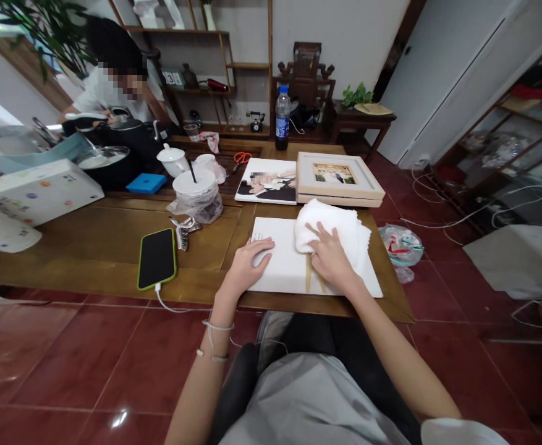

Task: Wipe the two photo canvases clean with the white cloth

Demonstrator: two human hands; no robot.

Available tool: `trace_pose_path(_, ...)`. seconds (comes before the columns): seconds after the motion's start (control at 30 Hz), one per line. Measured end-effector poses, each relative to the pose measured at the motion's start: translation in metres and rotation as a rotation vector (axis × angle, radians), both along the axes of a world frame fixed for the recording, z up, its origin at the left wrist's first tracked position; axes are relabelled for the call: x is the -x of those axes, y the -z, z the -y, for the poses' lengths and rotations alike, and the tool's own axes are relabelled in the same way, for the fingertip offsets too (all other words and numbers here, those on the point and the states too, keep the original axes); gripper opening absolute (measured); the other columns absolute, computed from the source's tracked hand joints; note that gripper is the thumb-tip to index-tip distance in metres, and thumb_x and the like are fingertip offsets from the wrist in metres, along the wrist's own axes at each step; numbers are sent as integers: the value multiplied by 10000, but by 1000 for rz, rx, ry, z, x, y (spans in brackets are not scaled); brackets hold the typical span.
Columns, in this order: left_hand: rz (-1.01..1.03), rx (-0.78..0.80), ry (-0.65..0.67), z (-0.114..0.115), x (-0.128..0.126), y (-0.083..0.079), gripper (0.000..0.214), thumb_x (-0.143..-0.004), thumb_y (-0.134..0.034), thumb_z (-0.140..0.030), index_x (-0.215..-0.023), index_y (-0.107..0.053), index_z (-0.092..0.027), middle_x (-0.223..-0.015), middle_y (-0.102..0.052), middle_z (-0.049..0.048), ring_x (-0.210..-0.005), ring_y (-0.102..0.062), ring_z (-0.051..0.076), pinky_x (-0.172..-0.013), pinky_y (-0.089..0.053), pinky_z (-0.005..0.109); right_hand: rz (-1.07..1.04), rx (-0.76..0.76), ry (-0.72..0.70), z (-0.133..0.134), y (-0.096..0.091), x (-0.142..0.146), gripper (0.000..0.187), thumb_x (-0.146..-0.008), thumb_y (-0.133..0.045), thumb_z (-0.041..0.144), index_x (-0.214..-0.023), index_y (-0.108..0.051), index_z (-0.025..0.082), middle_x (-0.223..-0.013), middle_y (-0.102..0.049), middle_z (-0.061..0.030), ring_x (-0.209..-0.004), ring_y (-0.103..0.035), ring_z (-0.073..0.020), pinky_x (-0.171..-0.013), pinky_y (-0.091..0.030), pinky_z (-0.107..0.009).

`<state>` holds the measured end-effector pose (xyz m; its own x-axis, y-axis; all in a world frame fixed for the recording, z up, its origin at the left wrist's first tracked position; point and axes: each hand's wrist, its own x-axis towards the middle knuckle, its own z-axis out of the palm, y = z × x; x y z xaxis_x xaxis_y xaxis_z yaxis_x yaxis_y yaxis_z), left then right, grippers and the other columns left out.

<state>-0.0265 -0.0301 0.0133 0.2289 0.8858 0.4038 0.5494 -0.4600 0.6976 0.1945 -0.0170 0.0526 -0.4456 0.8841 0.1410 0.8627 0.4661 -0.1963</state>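
A white flat board or book (282, 266) lies at the near edge of the wooden table (113, 247). My left hand (247, 266) rests flat on its left part, fingers stretched out. My right hand (329, 256) presses flat on a white folded cloth (335, 225) that lies on the board's right half. Two thin wooden sticks (308, 281) lie on the board just below my right hand.
Behind the board are a framed photo (338, 179) and a photo print (268, 182). A green-cased phone (157, 256) on a cable, a metal clip (183, 230), a lidded cup in a bag (196, 194) and a water bottle (282, 117) stand left and behind. Another person (113, 80) works at far left.
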Motion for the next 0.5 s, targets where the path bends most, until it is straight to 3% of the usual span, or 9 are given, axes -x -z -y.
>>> trace_pose_path(0.17, -1, -6, -2, 0, -1, 1, 250, -824, -519, -166, -1027, -656, -217, -1093, -686, 53, -1111, -593, 217, -1063, -339, 442, 49, 60, -79, 52, -12, -6, 352, -672, -388, -20, -823, -666, 134, -1447, -374, -97, -1364, -228, -332, -1066, -180, -634)
trace_pose_path(0.33, 2, -4, -1, 1, -1, -1, 254, -822, -517, -163, -1028, -655, -219, -1095, -686, 50, -1113, -592, 219, -1061, -341, 447, 36, 226, -162, 109, -32, -15, 352, -670, -376, -31, -774, -655, 157, -1471, -333, -64, -1381, -195, -295, -1093, -192, -602)
trace_pose_path(0.43, 5, -3, -3, 1, -1, -1, 254, -820, -516, -162, -1024, -656, -219, -1093, -687, 52, -1112, -593, 222, -1060, -342, 454, -2, 296, -196, 123, -41, -22, 360, -643, -376, -36, -759, -645, 173, -1466, -345, -32, -1383, -201, -258, -1122, -181, -553)
trace_pose_path(0.5, 3, -2, -2, 1, -1, -1, 251, -820, -516, -163, -1020, -658, -219, -1093, -687, 52, -1114, -591, 222, -1061, -343, 453, -35, 311, -202, 119, -42, -27, 375, -639, -368, -33, -782, -639, 184, -1462, -353, -13, -1383, -204, -228, -1134, -179, -520)
